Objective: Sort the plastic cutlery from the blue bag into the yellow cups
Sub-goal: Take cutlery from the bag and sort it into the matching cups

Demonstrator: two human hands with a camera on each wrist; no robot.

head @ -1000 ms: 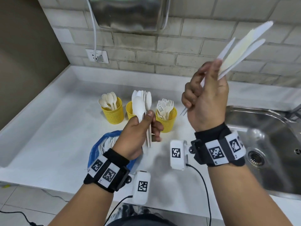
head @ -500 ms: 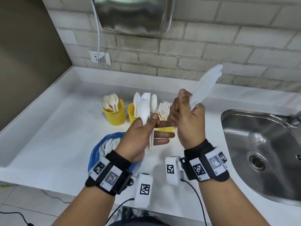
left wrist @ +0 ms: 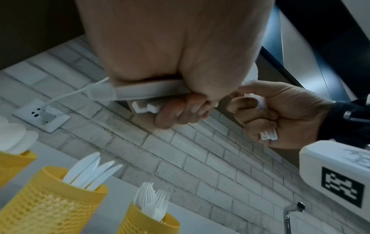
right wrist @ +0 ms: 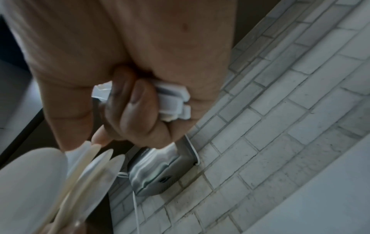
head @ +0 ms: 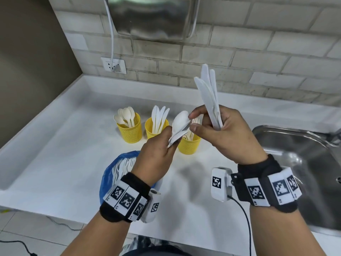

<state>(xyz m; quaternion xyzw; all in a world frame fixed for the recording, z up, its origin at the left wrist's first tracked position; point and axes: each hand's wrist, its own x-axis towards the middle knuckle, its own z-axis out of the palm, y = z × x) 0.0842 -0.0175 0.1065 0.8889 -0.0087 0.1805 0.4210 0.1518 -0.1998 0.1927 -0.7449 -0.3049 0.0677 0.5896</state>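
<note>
My left hand [head: 156, 159] grips a small bunch of white plastic spoons [head: 180, 120] by the handles, above the cups. My right hand [head: 227, 137] holds a bunch of white knives [head: 208, 93] pointing up, and its thumb and forefinger touch the bowl of the top spoon. Three yellow mesh cups stand behind the hands: the spoon cup [head: 130, 133], the knife cup [head: 150, 129] and the fork cup [head: 189, 147], partly hidden by my hands. The blue bag [head: 110, 174] lies under my left wrist with white forks [head: 125, 165] showing. The knife handles [right wrist: 174, 102] sit in my right fist.
A steel sink [head: 304, 163] is sunk into the white counter [head: 55, 154] on the right, with a tap [left wrist: 290, 212] behind it. On the brick wall hang a metal hand dryer [head: 153, 15] and a socket [head: 113, 65] with its cable.
My right hand came down from the upper right to meet my left hand, and its knives swung upright. My left hand tilted its spoons to the right, towards the right fingers.
</note>
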